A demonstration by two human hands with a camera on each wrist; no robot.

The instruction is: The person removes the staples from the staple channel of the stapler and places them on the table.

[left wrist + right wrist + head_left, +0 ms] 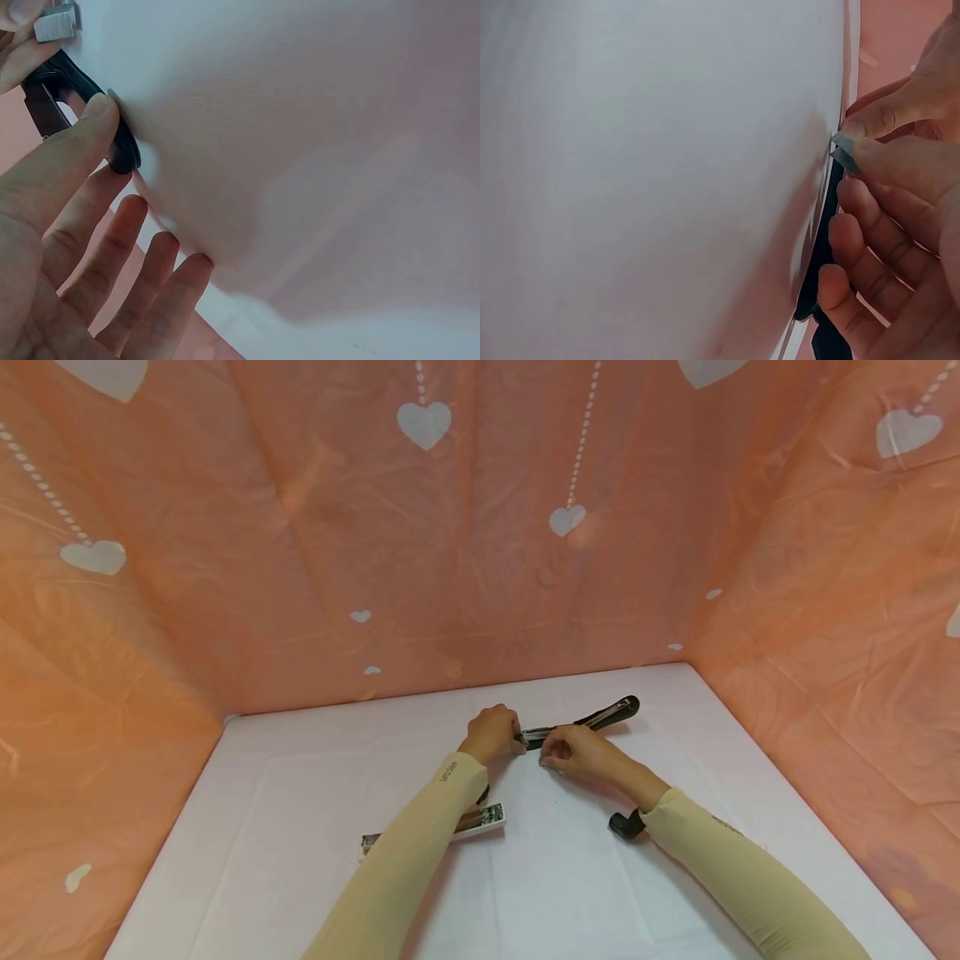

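An opened-out black stapler (617, 713) lies toward the back of the white table, its metal channel showing. My left hand (492, 733) grips its near-left end; in the left wrist view the thumb and index finger pinch the black end (124, 146), with the other fingers spread loosely. Close beside it, my right hand (583, 755) pinches a short strip of staples (845, 153) between thumb and fingertip. This silvery strip is also at the top left of the left wrist view, just off the stapler.
Under my left forearm sits an open white box (480, 832) with metallic pieces inside, partly hidden by the sleeve. A black device (626, 825) is at my right wrist. Orange curtains with hearts (465, 568) enclose the table (300, 793) at the back and sides.
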